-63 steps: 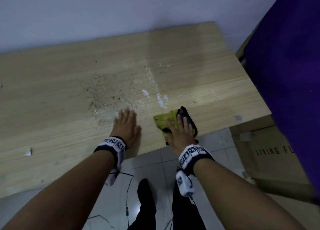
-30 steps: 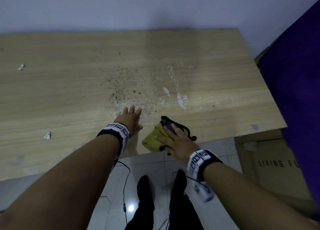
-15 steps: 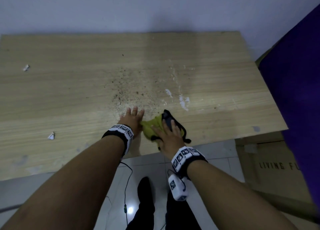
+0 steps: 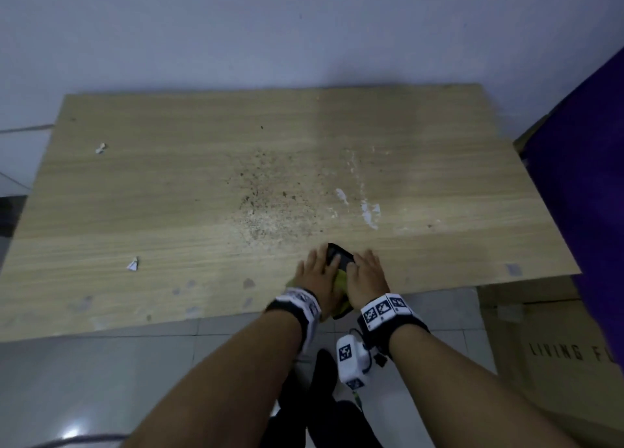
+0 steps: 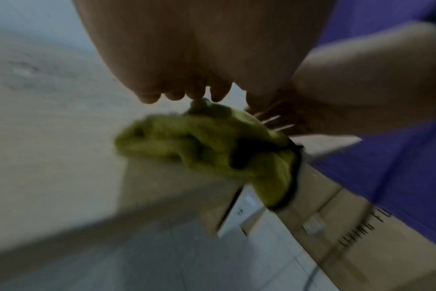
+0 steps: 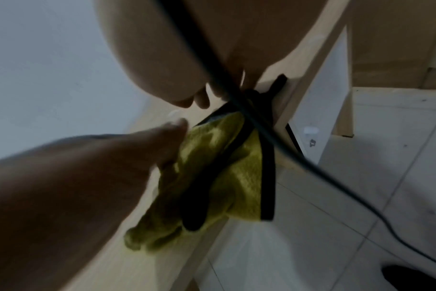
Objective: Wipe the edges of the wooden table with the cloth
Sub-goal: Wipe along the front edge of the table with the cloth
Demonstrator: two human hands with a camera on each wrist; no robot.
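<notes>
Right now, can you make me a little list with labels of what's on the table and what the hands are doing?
table: wooden table, near edge facing the person
cloth: yellow-green cloth with black trim, at the near edge, partly hanging over it
left hand: left hand flat on the cloth, fingers straight
right hand: right hand flat on the cloth, beside the left
mess: dark crumbs, white smears, two paper scraps
beside table: cardboard box
</notes>
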